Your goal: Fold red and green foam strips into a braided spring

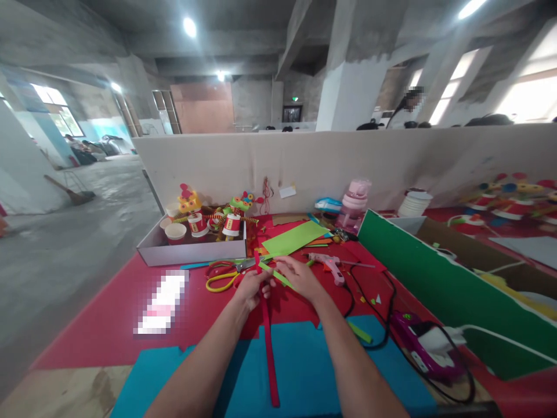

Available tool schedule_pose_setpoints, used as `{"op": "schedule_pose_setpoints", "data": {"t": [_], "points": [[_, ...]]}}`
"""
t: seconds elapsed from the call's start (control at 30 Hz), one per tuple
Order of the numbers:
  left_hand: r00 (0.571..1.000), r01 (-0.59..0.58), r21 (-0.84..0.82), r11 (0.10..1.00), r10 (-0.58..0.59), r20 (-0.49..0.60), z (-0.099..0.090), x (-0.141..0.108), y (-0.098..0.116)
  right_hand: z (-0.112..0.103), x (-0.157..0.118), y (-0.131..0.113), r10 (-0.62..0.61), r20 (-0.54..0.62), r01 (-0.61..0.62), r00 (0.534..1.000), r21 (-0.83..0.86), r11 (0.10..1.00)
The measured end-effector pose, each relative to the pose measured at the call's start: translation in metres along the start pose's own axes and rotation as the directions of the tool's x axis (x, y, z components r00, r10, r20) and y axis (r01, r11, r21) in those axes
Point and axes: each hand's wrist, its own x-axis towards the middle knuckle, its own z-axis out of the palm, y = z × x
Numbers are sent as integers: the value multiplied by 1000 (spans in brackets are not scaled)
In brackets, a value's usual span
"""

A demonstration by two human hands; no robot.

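Note:
My left hand (253, 287) is closed on a long red paper strip (268, 348), which hangs down over the blue sheet (300, 354). A narrow light-green paper strip (282, 280) crosses the red one near its upper end. My right hand (299, 276) is closed with its fingertips on the green strip, close beside my left fingers. Just left of my hands lie yellow-handled scissors (221, 283) and a red-handled tool (220, 268). A pink glue gun (331, 268) rests to the right of my right hand. My fingers partly hide where the strips meet.
A white box (191, 253) holds paper-cup figures at back left. Behind my hands lies a green sheet (296, 238). A green-sided box (418, 278), purple power strip (429, 348) and black cable (389, 325) are at right. A lit, blurred phone-like rectangle (163, 302) lies left.

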Motion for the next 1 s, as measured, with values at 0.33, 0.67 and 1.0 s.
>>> {"op": "schedule_pose_setpoints", "data": {"t": [0.33, 0.67, 1.0], "points": [[1000, -11, 68, 998, 12, -12, 4, -9, 8, 23, 3, 11, 23, 88, -25, 996, 28, 999], [999, -41, 131, 991, 41, 4, -8, -9, 0, 12, 9, 32, 8, -102, -36, 995, -277, 960], [981, -93, 11, 996, 90, 174, -22, -1, 4, -8, 16, 24, 49, -55, -68, 997, -435, 898]]}}
